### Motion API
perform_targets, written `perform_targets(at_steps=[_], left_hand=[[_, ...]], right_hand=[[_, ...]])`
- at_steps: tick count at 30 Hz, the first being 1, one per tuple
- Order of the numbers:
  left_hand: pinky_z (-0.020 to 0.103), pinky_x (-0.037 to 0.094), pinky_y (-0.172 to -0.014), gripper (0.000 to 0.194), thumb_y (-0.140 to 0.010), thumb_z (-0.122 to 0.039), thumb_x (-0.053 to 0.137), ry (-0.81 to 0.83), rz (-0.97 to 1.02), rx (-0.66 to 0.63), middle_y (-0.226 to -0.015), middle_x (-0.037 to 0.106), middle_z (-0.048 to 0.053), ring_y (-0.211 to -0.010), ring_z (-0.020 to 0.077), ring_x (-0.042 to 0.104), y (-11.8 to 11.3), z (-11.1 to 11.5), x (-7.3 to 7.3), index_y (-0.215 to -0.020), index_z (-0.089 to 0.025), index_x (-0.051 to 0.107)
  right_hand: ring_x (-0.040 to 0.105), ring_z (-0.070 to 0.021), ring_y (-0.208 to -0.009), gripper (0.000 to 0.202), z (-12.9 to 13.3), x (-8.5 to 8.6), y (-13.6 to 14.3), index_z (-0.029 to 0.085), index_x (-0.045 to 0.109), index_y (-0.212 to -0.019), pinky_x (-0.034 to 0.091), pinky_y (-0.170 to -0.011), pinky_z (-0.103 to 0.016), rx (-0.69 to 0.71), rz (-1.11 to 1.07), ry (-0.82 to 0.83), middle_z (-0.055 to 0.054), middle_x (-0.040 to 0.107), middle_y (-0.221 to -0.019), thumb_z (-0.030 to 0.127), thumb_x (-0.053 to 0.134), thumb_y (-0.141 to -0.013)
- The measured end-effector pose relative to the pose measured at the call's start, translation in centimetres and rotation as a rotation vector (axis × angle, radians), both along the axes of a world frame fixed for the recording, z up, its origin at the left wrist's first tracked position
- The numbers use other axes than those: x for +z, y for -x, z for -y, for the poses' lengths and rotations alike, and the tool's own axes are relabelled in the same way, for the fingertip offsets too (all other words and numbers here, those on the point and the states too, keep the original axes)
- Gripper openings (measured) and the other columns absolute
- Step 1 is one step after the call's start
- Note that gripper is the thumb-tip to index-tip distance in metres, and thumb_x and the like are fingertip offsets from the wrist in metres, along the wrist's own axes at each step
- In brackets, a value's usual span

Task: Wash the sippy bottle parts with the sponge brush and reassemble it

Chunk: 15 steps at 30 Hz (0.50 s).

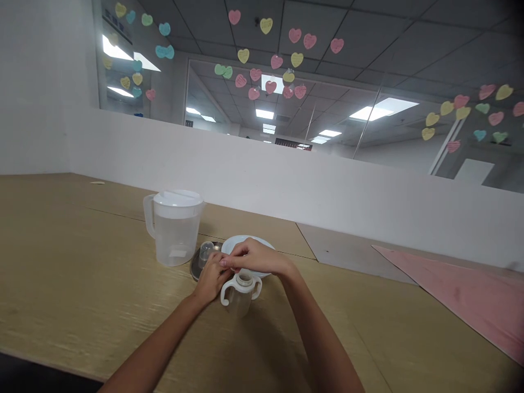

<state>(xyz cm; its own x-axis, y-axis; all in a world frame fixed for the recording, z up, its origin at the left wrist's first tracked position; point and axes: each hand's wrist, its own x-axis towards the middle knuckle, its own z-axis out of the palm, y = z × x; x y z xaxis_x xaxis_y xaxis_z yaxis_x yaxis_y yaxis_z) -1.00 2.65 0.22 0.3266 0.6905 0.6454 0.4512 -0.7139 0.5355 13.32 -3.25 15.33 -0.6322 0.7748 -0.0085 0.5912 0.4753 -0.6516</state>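
Note:
My left hand (210,277) and my right hand (254,255) meet just behind a baby bottle. Their fingers are closed and pinched together, and whatever lies between them is hidden. The clear baby bottle (240,300) stands upright on the table with its neck open. A white collar with two curved handles (257,286) surrounds its top. Left of the fingers, a clear dome-shaped cap (207,252) rests on a dark round tray (195,269), partly covered by my left hand. Behind my right hand lies a pale bluish-white dish (245,239), largely hidden.
A translucent lidded pitcher (176,234) stands left of the tray. The wooden table (82,262) runs back to a white low wall (262,174) with glass above, dotted with heart-shaped notes. A pink sheet (462,289) lies at the right.

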Motion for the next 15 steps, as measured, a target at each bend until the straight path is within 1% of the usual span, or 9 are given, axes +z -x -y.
perform_targets(at_steps=[4, 7, 10, 15], left_hand=[[0.041, 0.037, -0.088, 0.035, -0.085, -0.04, 0.04, -0.005, 0.014, 0.012, -0.102, 0.057, 0.008, -0.098, 0.0232, 0.042, 0.02, -0.02, -0.01, -0.097, -0.019, 0.064], [0.041, 0.036, -0.088, 0.035, -0.085, -0.04, 0.038, -0.032, -0.001, -0.005, -0.101, 0.057, 0.007, -0.098, 0.0232, 0.042, 0.06, 0.02, -0.01, -0.094, -0.02, 0.066], [0.04, 0.037, -0.086, 0.035, -0.085, -0.04, 0.038, -0.031, 0.002, 0.005, -0.1, 0.057, 0.007, -0.097, 0.0233, 0.043, 0.09, 0.1, 0.04, -0.093, -0.02, 0.066], [0.04, 0.037, -0.086, 0.033, -0.085, -0.038, 0.041, 0.0, 0.013, 0.013, -0.1, 0.058, 0.008, -0.097, 0.0237, 0.044, 0.08, 0.03, 0.03, -0.101, -0.02, 0.063]], right_hand=[[0.033, -0.0072, -0.054, 0.042, -0.15, -0.14, -0.07, 0.014, 0.056, -0.061, 0.024, -0.047, -0.02, -0.01, 0.02, 0.011, 0.003, 0.041, -0.055, 0.054, 0.056, -0.071], [0.034, -0.007, -0.054, 0.042, -0.36, -0.23, -0.19, 0.013, 0.058, -0.062, 0.025, -0.048, -0.02, -0.005, 0.011, 0.035, 0.002, 0.045, -0.056, 0.054, 0.056, -0.071], [0.036, -0.0071, -0.054, 0.042, -0.63, -0.34, -0.28, 0.013, 0.06, -0.063, 0.026, -0.048, -0.02, 0.016, -0.006, 0.059, 0.002, 0.048, -0.057, 0.054, 0.058, -0.071], [0.046, -0.0085, -0.06, 0.038, -0.97, -0.58, -0.31, 0.013, 0.068, -0.073, 0.033, -0.052, -0.019, 0.048, -0.022, 0.098, 0.0, 0.056, -0.062, 0.05, 0.062, -0.069]])
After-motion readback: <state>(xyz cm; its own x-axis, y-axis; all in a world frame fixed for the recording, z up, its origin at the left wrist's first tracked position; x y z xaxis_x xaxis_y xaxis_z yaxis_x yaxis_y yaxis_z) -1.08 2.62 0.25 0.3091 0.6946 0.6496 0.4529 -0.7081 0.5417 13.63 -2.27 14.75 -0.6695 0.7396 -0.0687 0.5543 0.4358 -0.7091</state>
